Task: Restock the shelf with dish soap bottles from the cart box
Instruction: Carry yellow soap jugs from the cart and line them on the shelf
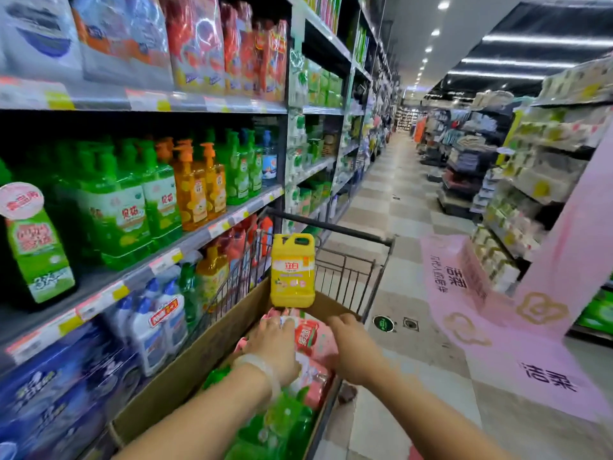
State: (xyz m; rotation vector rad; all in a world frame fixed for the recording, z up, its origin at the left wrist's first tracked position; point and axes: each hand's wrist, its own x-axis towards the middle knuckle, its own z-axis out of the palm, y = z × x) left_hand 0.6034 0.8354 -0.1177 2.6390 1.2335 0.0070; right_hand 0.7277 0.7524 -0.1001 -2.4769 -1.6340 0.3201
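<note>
A cardboard box (212,356) sits in a wire shopping cart (348,270) beside the shelf. Inside lie pink-red soap packs (311,336) and green bottles (282,423). A yellow dish soap jug (293,270) stands upright at the box's far end. My left hand (275,343) lies on top of a pink pack, fingers curving over it. My right hand (353,346) grips the same pack from its right side. The shelf (199,237) on the left carries green and orange pump bottles (159,200).
Lower shelves hold white-blue bottles (156,323) and dark blue packs (56,386). The aisle floor (398,200) runs ahead past the cart. A pink display stand (564,260) and tissue shelves (530,194) line the right side. A floor drain (410,323) lies near the cart.
</note>
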